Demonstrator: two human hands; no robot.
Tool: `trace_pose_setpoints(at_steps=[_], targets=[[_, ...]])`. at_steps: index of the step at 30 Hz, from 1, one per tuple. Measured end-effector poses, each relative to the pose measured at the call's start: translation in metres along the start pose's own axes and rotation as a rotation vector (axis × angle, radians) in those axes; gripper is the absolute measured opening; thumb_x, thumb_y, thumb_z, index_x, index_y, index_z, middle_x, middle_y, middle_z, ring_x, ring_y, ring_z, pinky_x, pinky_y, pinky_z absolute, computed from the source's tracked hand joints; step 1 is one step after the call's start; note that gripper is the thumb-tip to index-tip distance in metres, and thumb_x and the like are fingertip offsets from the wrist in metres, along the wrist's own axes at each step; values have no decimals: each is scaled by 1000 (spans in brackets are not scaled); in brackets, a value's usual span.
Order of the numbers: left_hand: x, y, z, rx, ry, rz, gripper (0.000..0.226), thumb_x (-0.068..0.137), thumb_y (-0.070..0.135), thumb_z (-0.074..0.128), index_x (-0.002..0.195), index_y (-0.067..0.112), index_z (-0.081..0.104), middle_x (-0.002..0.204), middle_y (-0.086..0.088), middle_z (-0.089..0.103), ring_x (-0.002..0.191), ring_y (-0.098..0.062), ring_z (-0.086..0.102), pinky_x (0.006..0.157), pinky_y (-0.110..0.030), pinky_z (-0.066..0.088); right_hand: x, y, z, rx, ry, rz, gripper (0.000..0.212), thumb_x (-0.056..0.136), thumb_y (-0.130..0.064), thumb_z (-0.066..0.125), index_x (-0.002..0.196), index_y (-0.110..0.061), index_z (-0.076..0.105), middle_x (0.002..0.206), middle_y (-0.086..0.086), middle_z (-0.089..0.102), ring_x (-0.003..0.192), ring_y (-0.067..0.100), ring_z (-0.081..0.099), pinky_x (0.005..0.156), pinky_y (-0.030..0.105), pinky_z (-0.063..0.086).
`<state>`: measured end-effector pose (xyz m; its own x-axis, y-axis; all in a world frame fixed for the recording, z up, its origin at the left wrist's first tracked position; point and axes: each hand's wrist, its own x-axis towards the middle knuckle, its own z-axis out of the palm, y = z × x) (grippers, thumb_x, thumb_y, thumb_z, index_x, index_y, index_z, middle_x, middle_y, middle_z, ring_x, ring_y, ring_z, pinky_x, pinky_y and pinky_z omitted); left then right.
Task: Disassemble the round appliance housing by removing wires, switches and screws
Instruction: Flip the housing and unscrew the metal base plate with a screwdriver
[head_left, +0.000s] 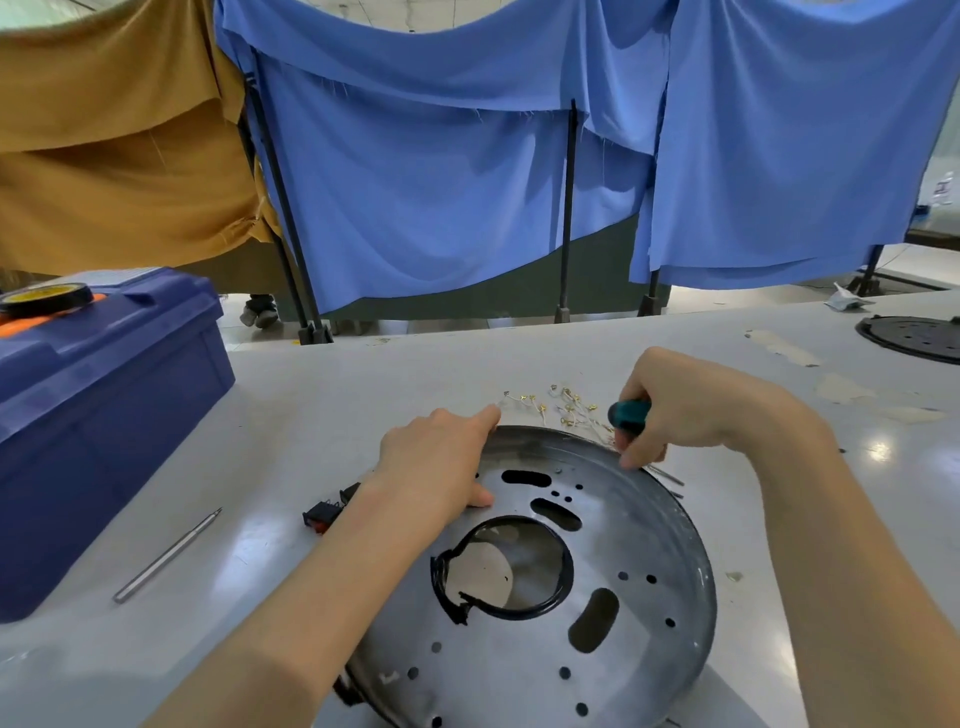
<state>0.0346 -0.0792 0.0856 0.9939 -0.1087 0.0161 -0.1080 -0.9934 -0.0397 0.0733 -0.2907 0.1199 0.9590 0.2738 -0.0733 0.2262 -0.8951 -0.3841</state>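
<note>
The round metal housing (597, 597) lies flat on the counter (311, 405), near its front edge. The left grip (441, 462) presses on the far-left rim, fingers laid out straight over the edge and thumb down on the plate. The right grip (675, 410) is curled round a green-handled screwdriver (631, 413) over the far rim, with a fingertip touching the rim; where the tool's tip sits cannot be told.

Between the two grips, just beyond the rim, lies a loose tangle of wires (561, 405) with gold terminals. Black switches (324, 512) sit just left of the left wrist. Further left lies a bare metal bit (166, 556), then the wall of a blue toolbox (104, 405).

Right of the right grip the counter runs open to a black disc (914, 338) at the far edge. A black ring (519, 608) lines the housing's central hole, nearer the person than both grips.
</note>
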Motion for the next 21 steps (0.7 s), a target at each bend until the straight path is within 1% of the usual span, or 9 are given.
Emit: trace_pose_setpoints(at_steps=[2,4,6,8,12,15,17,19,21], targets=[[-1,1,-4,63,8,-22,50,80,37,74,113,21,40,80,1,42,79,-24,45,62,-31,32,2,-3,5,21,-20,-3,11,68,-10,83,75,-9,74,75,9,73,69,23,68,75,37,58],[2,1,-5,86,49,8,47,82,41,71,105,17,38,85,0,48,81,-25,46,65,-33,33,5,-8,9,57,10,-33,10,69,-6,80,75,-9,73,78,11,72,73,28,68,75,40,59],[6,0,0,19,39,77,51,88,43,62,125,18,39,111,-5,56,97,-27,54,77,-35,42,9,-11,15,83,58,-68,8,70,-3,77,75,-9,72,78,13,71,67,25,62,70,40,57],[8,-1,6,-68,-5,112,63,91,43,57,145,28,27,125,-5,49,110,-27,53,87,-38,47,14,-11,21,87,105,-95,4,72,-4,73,75,-6,71,78,15,69,65,23,56,68,41,56],[10,-3,12,-64,22,85,57,90,46,57,138,25,33,120,-6,49,105,-28,54,82,-38,49,23,-10,26,162,310,-176,16,82,-16,67,78,-1,64,72,14,61,66,27,52,61,32,45],[10,-3,8,-12,18,47,53,88,48,61,126,20,38,110,-6,52,97,-28,55,69,-34,42,22,-21,20,444,827,-265,25,90,-26,60,80,-4,58,73,16,64,64,28,55,59,30,43],[8,-4,4,11,13,22,53,84,49,65,118,18,38,97,-4,50,86,-26,51,65,-33,36,16,-31,13,740,1051,-323,32,91,-31,57,77,-2,56,72,19,64,66,30,59,60,35,48],[8,-7,3,-12,-8,2,53,82,48,68,113,18,38,89,-2,45,80,-24,47,64,-33,35,11,-37,11,1011,1077,-363,39,93,-33,53,76,2,56,62,8,64,54,22,61,45,27,47],[8,-11,6,-130,-50,-7,52,80,44,72,110,18,38,94,-2,48,82,-24,49,67,-34,40,11,-37,14,1131,983,-360,47,95,-34,49,77,9,57,48,2,59,38,10,55,37,15,39]])
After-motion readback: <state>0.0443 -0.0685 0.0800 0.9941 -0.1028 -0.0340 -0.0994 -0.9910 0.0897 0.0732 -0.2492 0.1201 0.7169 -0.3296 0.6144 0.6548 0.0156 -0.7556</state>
